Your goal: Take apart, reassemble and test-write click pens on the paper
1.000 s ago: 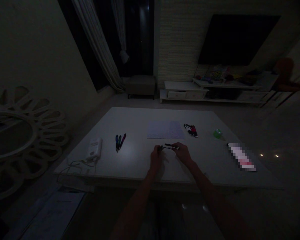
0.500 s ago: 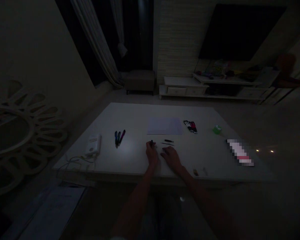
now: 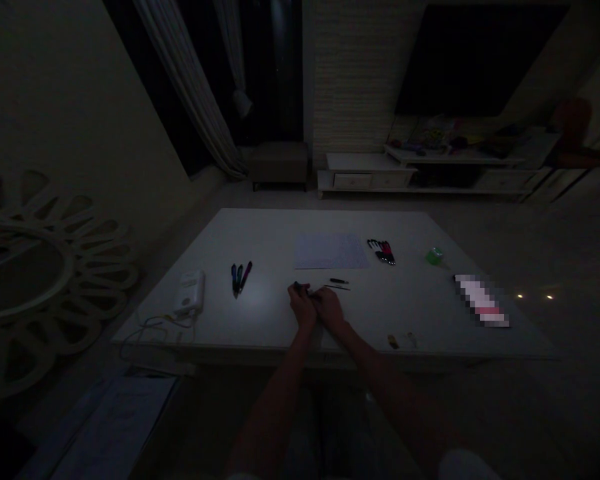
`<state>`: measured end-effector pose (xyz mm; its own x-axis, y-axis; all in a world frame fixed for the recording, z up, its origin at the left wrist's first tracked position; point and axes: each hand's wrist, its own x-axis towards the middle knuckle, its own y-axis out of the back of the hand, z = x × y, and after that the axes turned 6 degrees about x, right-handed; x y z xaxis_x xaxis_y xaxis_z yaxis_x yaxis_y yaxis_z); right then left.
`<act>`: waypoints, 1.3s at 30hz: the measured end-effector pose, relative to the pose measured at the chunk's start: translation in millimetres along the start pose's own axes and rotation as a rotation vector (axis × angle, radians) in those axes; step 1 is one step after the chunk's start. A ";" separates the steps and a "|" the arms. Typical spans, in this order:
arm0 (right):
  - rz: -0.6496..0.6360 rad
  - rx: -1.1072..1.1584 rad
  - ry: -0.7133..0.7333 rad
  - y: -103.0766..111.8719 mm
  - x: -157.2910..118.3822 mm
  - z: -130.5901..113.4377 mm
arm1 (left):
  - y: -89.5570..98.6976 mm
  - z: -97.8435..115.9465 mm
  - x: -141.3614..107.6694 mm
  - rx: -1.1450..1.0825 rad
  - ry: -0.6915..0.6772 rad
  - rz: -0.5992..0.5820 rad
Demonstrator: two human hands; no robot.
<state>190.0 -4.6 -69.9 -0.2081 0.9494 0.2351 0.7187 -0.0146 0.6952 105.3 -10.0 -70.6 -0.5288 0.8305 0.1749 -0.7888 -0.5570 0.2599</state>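
My left hand [image 3: 303,308] is closed on a dark pen part [image 3: 303,287] above the white table [image 3: 260,233]. Right beside it, my right hand [image 3: 329,305] has its fingers pressed together at the end of that part; whatever it pinches is too small and dark to make out. A short dark pen piece [image 3: 339,281] and a thin refill [image 3: 337,287] lie just beyond my hands. Behind them is a sheet of paper [image 3: 330,251]. Several pens [image 3: 382,252] lie to its right, and three more [image 3: 240,277] are at the left.
A white device [image 3: 189,292] with cables stands on the table's left side. Toward the right are a green object [image 3: 434,255] and a phone with a blurred screen [image 3: 481,300]. A small brown item [image 3: 393,341] lies near the front edge.
My right hand has moved left and now meets my left hand at the pen part. The view has shifted slightly.
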 end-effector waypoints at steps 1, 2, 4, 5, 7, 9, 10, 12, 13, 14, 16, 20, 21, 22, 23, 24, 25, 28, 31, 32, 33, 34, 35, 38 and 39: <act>0.018 0.019 0.001 -0.3 0.0 0.3 | -0.3 -0.7 0.4 0.006 -0.001 0.006; 0.035 0.037 0.004 -0.8 -0.2 0.9 | -0.6 -1.1 0.7 0.008 -0.004 0.008; 0.062 0.067 0.002 -2.1 -0.9 2.8 | -0.7 -1.2 1.1 0.002 -0.012 0.011; 0.072 0.081 0.002 -2.7 -1.4 4.3 | -0.6 -1.3 1.2 -0.004 -0.016 0.012; 0.096 0.099 0.006 -3.5 -3.1 8.4 | -0.6 -1.8 1.5 -0.017 -0.019 0.017; 0.139 0.096 0.008 -2.5 -6.0 14.1 | -1.0 -3.4 1.9 -0.034 -0.020 0.016; 0.168 0.088 0.004 -1.3 -7.8 17.2 | -1.4 -4.4 2.1 -0.043 -0.021 0.016; 0.224 0.071 -0.016 2.5 -11.7 22.7 | -2.3 -6.5 2.3 -0.056 -0.019 0.015; 0.240 0.067 -0.024 4.7 -13.4 24.7 | -2.7 -7.2 2.2 -0.058 -0.020 0.013; 0.247 0.065 -0.030 7.0 -14.8 26.0 | -3.1 -7.6 2.1 -0.059 -0.024 0.007; 0.239 0.068 -0.031 10.8 -16.4 26.5 | -3.3 -7.4 1.6 -0.065 -0.034 -0.011; 0.228 0.081 -0.027 13.1 -15.8 24.4 | -2.3 -4.3 0.5 -0.061 -0.029 -0.045; 0.236 0.099 -0.037 12.7 -15.4 24.4 | -1.9 -3.6 0.3 -0.051 -0.024 -0.050; 0.249 0.130 -0.058 12.1 -14.9 24.7 | -1.5 -3.2 0.1 -0.040 -0.021 -0.055; 0.266 0.177 -0.089 11.7 -14.4 25.3 | -1.2 -2.9 -0.1 -0.028 -0.021 -0.060; 0.288 0.233 -0.125 11.5 -14.0 26.1 | -1.1 -2.8 -0.3 -0.016 -0.023 -0.065; 0.313 0.295 -0.160 11.9 -13.5 27.0 | -1.2 -2.9 -0.4 -0.005 -0.026 -0.074; 0.388 0.469 -0.216 16.9 -12.0 29.3 | -2.8 -3.3 -0.5 0.023 -0.035 -0.123; 0.436 0.613 -0.246 26.6 -11.2 31.5 | -5.5 -3.1 -0.9 0.039 -0.063 -0.184; 0.442 0.659 -0.262 30.0 -11.0 32.4 | -6.4 -2.8 -1.4 0.045 -0.081 -0.201; 0.441 0.708 -0.281 33.2 -10.8 33.3 | -7.0 -2.2 -2.1 0.053 -0.100 -0.217; 0.431 0.764 -0.300 36.0 -10.5 34.1 | -7.4 -1.6 -3.0 0.062 -0.116 -0.234; 0.415 0.829 -0.317 38.4 -10.0 34.8 | -7.5 -0.9 -4.2 0.072 -0.131 -0.256; 0.363 1.090 -0.358 43.9 -7.7 34.3 | -6.8 1.2 -7.8 0.097 -0.176 -0.333; 0.346 1.184 -0.369 45.4 -6.7 33.4 | -6.3 1.8 -8.9 0.100 -0.195 -0.366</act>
<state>246.2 -1.1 -62.7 0.1650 0.9850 -0.0514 0.8856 -0.1709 -0.4320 115.5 -13.8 -72.1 -0.1429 0.9631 0.2281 -0.8739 -0.2309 0.4277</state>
